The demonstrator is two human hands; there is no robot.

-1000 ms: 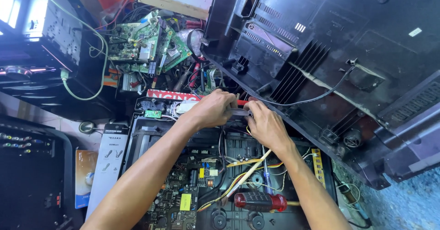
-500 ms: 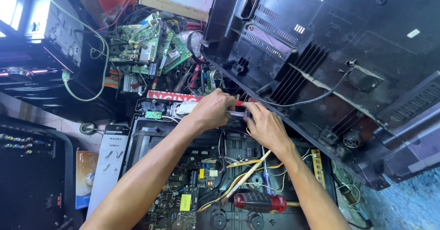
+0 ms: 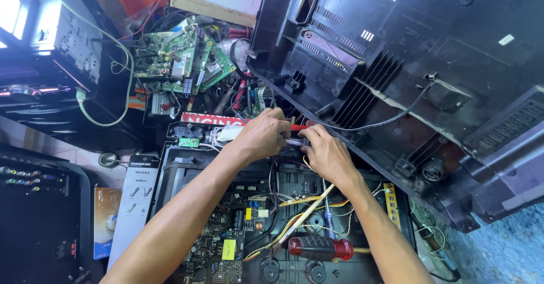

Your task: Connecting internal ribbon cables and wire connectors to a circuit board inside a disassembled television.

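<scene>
Cluttered repair bench, head view; left hand (image 3: 262, 134) and right hand (image 3: 324, 155) meet over a small grey connector (image 3: 297, 142), fingers pinched on it, at the rear edge of an opened black chassis (image 3: 173, 173); red-handled screwdriver (image 3: 321, 248) lies below; black plastic back cover (image 3: 430, 63) stands right.

The big black back cover (image 3: 442, 63) looks like moulded plastic, matt and slightly dusty, with ribbed vents. Below it, the open chassis (image 3: 283, 221) is dark plastic carrying a matt circuit board (image 3: 226, 244) with dull metal solder points. At the chassis's lower edge lies a screwdriver (image 3: 320, 248) with a glossy translucent red plastic handle. Left of the chassis, a cardboard package (image 3: 136, 199) shows a smooth white printed face. Above the chassis, green circuit boards (image 3: 181, 57) have a semi-gloss lacquered look. Right of the chassis, the floor (image 3: 504, 250) is rough and mottled.
</scene>
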